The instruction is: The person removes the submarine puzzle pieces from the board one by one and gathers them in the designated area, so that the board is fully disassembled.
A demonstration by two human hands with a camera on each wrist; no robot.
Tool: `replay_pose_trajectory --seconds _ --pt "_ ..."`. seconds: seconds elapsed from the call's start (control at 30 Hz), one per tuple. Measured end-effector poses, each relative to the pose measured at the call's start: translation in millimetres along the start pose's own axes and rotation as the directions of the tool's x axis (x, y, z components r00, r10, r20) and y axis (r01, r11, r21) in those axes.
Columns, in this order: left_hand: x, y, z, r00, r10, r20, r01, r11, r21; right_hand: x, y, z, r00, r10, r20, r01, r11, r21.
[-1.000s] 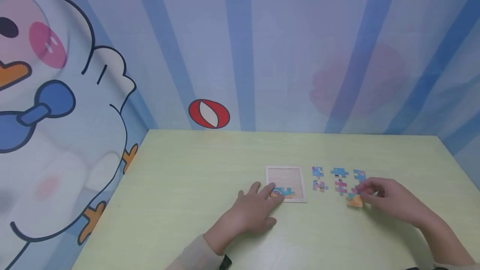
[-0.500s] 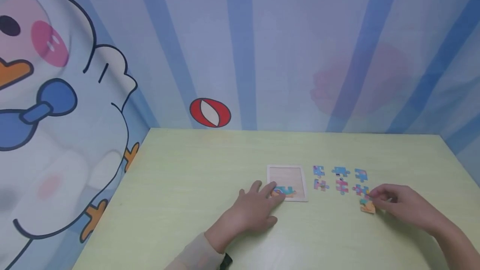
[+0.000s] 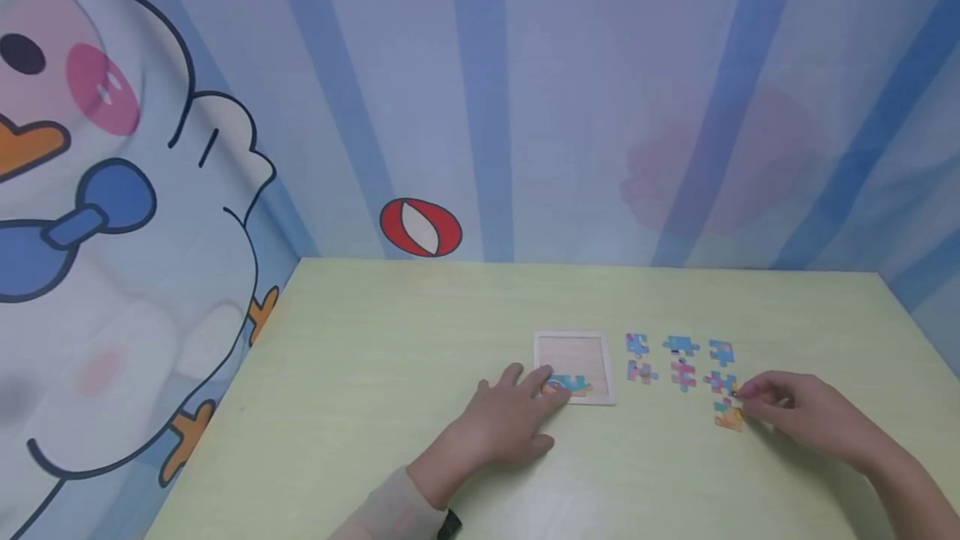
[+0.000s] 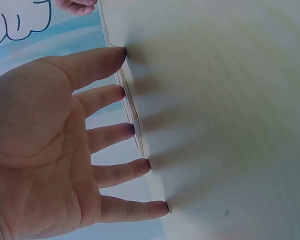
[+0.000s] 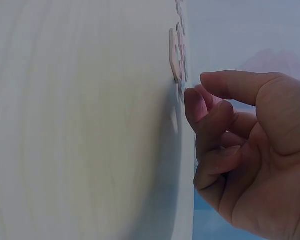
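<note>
My left hand (image 3: 502, 423) lies with spread fingers over the lower left of a shallow square puzzle frame (image 3: 611, 369). Its fingertips touch the frame and a blue-and-orange joined strip of puzzle (image 3: 576, 384) in the bottom. Straight, spaced fingers (image 4: 112, 175) show in the left wrist view. My right hand (image 3: 802, 407) pinches the right edge of an orange-and-blue puzzle piece (image 3: 728, 416) between thumb and forefinger. In the right wrist view that piece (image 5: 174, 55) appears edge-on past the fingertips, its contact with them partly hidden; the other fingers are curled.
Several loose puzzle pieces lie in two rows right of the frame, among them a blue one (image 3: 681, 346) and a pink one (image 3: 683, 374). A multicoloured piece (image 3: 720, 382) lies just above the pinched one. The pale table (image 3: 390, 357) meets a printed cloth backdrop (image 3: 570, 107).
My right hand has moved right and slightly nearer with the orange-and-blue puzzle piece, which has since turned and shifted slightly left. My left hand stays in place.
</note>
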State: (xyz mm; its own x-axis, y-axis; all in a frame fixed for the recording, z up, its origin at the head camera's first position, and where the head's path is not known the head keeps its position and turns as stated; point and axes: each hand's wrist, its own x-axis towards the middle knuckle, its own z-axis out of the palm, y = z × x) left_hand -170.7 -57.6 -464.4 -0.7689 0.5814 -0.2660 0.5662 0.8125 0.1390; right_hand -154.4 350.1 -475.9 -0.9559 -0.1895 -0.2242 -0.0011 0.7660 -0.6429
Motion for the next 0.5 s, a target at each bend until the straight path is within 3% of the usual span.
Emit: replay_pose_trajectory --seconds 0.23,0.5 --pt "-2.3 -4.8 1.3 1.000 0.007 -0.027 -0.007 1.000 0.006 3 -13 5.4 0.998 -0.060 -0.031 0.060 0.998 0.004" --pt "-4.8 -16.7 2.4 0.999 -0.011 -0.044 0.011 1.000 0.007 20 -38 21.3 0.995 -0.093 -0.037 0.096 0.990 0.100"
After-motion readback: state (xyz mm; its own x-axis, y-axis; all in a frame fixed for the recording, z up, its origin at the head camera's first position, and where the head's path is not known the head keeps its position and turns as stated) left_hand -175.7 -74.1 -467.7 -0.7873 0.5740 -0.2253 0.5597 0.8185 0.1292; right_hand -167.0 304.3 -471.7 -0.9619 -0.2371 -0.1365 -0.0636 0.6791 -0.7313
